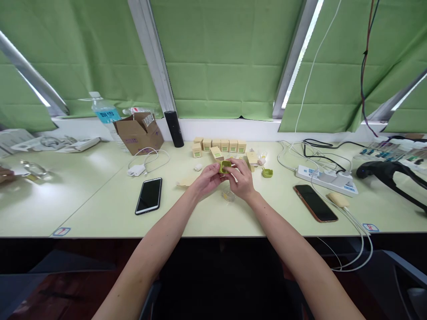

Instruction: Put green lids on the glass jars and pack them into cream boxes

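Note:
Above the middle of the table, my left hand (208, 178) and my right hand (240, 178) are closed together around a small, hollow olive-green case (225, 166). Its open side faces up toward me, and fingers hide part of its rim. To the right of my right hand lies another green piece (267, 172) of similar colour. A small white object (198, 167) rests left of the hands. Under my right hand is a clear plastic piece (228, 194). Behind my hands several small tan boxes (224, 145) stand in a row, with an opened box (252, 158) nearby.
A black phone (148, 196) lies left and another phone (315, 203) right. A power strip (327, 179) with cables stands at right. Along the back are a cardboard box (140, 133), a black cylinder (174, 129) and a water bottle (106, 113). At far left, part of another person's hand (6, 174) shows.

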The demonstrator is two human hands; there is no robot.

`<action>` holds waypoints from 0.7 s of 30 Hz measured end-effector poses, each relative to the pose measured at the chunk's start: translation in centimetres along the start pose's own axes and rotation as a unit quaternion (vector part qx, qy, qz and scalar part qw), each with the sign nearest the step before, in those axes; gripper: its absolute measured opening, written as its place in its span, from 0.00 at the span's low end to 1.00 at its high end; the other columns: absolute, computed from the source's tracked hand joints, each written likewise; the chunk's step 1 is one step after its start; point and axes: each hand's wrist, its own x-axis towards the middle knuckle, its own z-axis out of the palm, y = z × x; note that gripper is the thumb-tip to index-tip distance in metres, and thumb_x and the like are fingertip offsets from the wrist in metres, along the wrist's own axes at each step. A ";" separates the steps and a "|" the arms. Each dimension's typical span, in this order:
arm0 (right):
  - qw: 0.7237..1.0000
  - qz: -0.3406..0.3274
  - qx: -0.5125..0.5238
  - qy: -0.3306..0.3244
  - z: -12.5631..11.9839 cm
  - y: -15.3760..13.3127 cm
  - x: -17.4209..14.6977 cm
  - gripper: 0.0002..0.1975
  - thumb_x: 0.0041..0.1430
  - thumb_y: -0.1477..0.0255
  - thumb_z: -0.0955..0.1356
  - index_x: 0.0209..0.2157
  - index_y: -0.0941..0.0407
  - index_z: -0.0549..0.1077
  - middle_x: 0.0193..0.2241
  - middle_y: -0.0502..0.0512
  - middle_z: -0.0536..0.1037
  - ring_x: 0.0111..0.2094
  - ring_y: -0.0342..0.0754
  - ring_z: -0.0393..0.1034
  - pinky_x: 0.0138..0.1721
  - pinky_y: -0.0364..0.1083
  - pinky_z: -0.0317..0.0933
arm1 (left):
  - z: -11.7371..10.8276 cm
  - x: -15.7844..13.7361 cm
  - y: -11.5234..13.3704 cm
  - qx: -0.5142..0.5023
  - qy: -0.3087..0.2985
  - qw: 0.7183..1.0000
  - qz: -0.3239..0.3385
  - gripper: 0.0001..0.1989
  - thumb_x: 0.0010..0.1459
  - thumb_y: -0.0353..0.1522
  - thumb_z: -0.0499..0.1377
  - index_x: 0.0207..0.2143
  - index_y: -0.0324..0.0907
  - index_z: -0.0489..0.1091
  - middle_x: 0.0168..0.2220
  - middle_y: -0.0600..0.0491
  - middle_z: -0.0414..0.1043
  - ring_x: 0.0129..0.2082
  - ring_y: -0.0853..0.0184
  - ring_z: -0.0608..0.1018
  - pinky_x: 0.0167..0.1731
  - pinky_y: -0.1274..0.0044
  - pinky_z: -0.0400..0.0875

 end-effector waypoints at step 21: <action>0.988 0.142 0.067 0.015 0.4 1.0 -0.9 0.24 0.68 0.67 0.68 0.63 0.48 0.66 0.53 0.61 0.76 0.54 0.57 0.74 0.54 0.61 0.77 | -9.2 3.8 5.2 0.686 0.290 0.652 -0.143 0.14 0.43 0.34 0.70 0.35 0.41 0.75 0.44 0.37 0.81 0.58 0.37 0.75 0.60 0.52 0.63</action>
